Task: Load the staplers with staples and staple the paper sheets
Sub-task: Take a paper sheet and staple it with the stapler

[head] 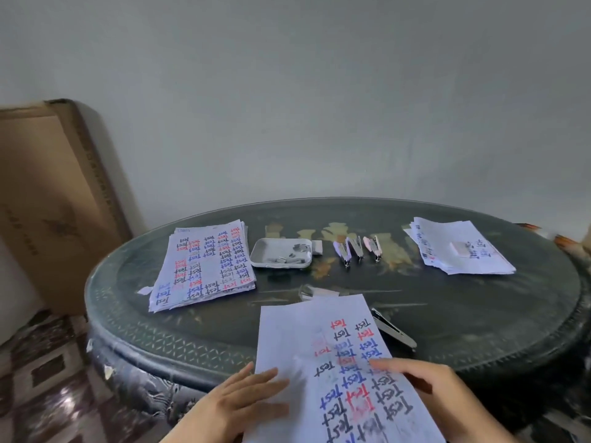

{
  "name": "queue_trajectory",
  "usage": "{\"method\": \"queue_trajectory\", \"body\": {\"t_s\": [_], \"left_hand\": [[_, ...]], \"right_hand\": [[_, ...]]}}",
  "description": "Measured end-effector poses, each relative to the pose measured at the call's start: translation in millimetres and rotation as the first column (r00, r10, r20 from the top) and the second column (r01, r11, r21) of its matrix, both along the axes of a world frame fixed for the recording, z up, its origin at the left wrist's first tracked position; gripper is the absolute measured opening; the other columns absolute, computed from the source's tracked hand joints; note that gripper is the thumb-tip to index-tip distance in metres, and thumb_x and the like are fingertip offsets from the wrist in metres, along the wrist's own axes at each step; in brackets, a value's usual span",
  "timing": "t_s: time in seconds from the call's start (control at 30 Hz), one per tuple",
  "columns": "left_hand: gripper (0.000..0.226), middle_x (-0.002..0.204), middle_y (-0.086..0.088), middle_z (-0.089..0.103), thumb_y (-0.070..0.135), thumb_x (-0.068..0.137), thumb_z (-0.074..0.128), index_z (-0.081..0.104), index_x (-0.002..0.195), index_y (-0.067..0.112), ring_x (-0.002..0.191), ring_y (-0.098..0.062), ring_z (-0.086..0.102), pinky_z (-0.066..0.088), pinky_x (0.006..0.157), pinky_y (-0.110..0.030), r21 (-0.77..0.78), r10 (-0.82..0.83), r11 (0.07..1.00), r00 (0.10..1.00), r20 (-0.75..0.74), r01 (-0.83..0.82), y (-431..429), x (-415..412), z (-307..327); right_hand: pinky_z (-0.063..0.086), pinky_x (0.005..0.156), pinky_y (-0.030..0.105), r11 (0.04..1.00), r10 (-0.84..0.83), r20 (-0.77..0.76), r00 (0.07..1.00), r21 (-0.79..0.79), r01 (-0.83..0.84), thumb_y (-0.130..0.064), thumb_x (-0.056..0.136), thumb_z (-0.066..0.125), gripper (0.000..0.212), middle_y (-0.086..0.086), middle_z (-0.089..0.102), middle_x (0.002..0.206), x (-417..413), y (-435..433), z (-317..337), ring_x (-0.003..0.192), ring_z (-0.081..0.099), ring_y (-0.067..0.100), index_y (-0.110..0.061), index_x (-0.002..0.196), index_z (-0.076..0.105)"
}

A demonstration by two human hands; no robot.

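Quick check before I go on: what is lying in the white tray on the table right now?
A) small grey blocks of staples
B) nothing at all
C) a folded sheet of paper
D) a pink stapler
A: the white tray holds several small grey staple blocks, while the pastel staplers lie on the table to its right, outside it.

Plain grey-white wall (319, 91) fills the far side — bare, evenly lit, soft daylight with no hard shadows. Round dark table (479, 314) in front of it, glossy top, faded gold inlay, carved patterned rim. Large flat cardboard box (48, 203) leans upright against the wall at far left. Floor (41, 378) at near left — polished dark marble-like tiles with pale square borders.
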State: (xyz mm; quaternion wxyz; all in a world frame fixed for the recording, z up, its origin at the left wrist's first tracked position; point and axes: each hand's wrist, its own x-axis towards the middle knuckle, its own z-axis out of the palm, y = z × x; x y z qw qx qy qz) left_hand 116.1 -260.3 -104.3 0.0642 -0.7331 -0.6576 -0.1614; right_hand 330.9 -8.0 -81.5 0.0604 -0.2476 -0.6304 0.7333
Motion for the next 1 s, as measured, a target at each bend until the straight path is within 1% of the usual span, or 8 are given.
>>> {"method": "queue_trajectory", "body": {"t_s": [0.1, 0.23, 0.43, 0.57, 0.67, 0.73, 0.9, 1.0], "left_hand": [[0.027, 0.125, 0.024, 0.06, 0.043, 0.092, 0.056, 0.062, 0.117, 0.035, 0.118, 0.002, 0.054, 0.037, 0.103, -0.016, 0.113, 0.072, 0.987, 0.937, 0.341, -0.117, 0.9, 5.5, 11.8], [0.015, 0.079, 0.028, 0.07, 0.046, 0.079, 0.066, 0.069, 0.091, 0.037, 0.074, 0.019, 0.058, 0.047, 0.067, -0.007, 0.153, 0.299, 0.869, 0.746, 0.594, -0.47, 3.4, 13.4, 16.2], [0.011, 0.067, 0.008, 0.072, 0.027, 0.082, 0.071, 0.072, 0.073, 0.02, 0.063, 0.0, 0.062, 0.047, 0.06, -0.021, -0.246, 0.61, 0.687, 0.359, 0.706, -0.684, 21.7, 3.9, 12.4], [0.008, 0.082, 0.009, 0.07, 0.029, 0.085, 0.065, 0.067, 0.09, 0.023, 0.073, -0.002, 0.062, 0.043, 0.054, -0.013, -0.341, 0.703, 0.625, 0.316, 0.637, -0.703, 42.8, -6.4, 18.4], [0.014, 0.086, 0.006, 0.063, 0.026, 0.085, 0.063, 0.06, 0.096, 0.018, 0.071, -0.001, 0.053, 0.035, 0.05, -0.011, -0.378, 0.758, 0.576, 0.3, 0.578, -0.725, 54.7, -10.7, 17.4], [0.023, 0.092, 0.004, 0.06, 0.025, 0.084, 0.062, 0.057, 0.105, 0.017, 0.073, -0.003, 0.052, 0.033, 0.05, -0.011, -0.393, 0.776, 0.545, 0.268, 0.571, -0.741, 60.6, -12.0, 15.2], [0.058, 0.121, -0.003, 0.053, 0.034, 0.083, 0.059, 0.034, 0.135, 0.021, 0.109, -0.023, 0.052, 0.045, 0.085, -0.033, -0.351, 0.852, 0.484, 0.339, 0.399, -0.802, 61.6, -10.1, 2.7], [0.067, 0.135, -0.001, 0.034, 0.046, 0.09, 0.048, 0.015, 0.147, 0.031, 0.124, -0.023, 0.035, 0.035, 0.1, -0.033, -0.241, 0.874, 0.486, 0.46, 0.158, -0.84, 60.7, -8.6, -0.8]], "right_hand": [[0.055, 0.081, 0.029, 0.929, -0.034, 0.022, 0.999, 0.37, 0.023, -0.037, 0.069, 0.079, 0.029, 0.011, 0.068, 0.095, 1.3, 3.7, -8.0, 0.083, 0.067, 0.011, -0.015, 0.088, 0.079], [0.037, 0.07, 0.005, 0.627, -0.009, 0.098, 0.995, 0.775, -0.071, -0.086, 0.063, 0.052, 0.056, -0.006, 0.055, 0.098, 2.9, 6.2, -5.5, 0.084, 0.053, -0.002, -0.041, 0.086, 0.076], [0.038, 0.067, 0.017, 0.635, -0.11, 0.207, 0.972, 0.767, -0.091, -0.053, 0.082, 0.063, 0.037, -0.006, 0.051, 0.082, -20.3, 7.6, -16.5, 0.074, 0.051, 0.004, -0.026, 0.058, 0.057], [0.034, 0.058, 0.024, 0.598, -0.248, 0.147, 0.957, 0.801, 0.032, -0.053, 0.082, 0.062, 0.038, -0.006, 0.051, 0.067, -40.8, 3.9, -17.8, 0.065, 0.051, 0.008, -0.021, 0.068, 0.048], [0.039, 0.068, 0.017, 0.552, -0.248, 0.088, 0.965, 0.831, 0.066, -0.034, 0.085, 0.068, 0.04, -0.009, 0.056, 0.088, -55.3, -3.0, -19.4, 0.085, 0.053, 0.002, -0.04, 0.113, 0.04], [0.041, 0.083, 0.018, 0.319, -0.218, 0.068, 0.973, 0.948, 0.005, -0.023, 0.083, 0.069, 0.061, -0.01, 0.049, 0.109, -62.0, -2.5, -26.9, 0.104, 0.049, 0.006, -0.043, 0.132, 0.039], [0.059, 0.069, 0.029, -0.031, -0.144, 0.147, 0.979, 0.988, -0.152, -0.003, 0.038, 0.086, 0.066, -0.013, 0.07, 0.099, -76.6, 2.8, -44.1, 0.086, 0.068, 0.015, -0.029, 0.099, 0.077], [0.046, 0.09, 0.031, -0.04, -0.105, 0.234, 0.967, 0.97, -0.239, -0.005, 0.065, 0.074, 0.061, -0.017, 0.065, 0.117, -79.5, 1.2, -35.0, 0.106, 0.059, 0.012, -0.031, 0.12, 0.067]]}}
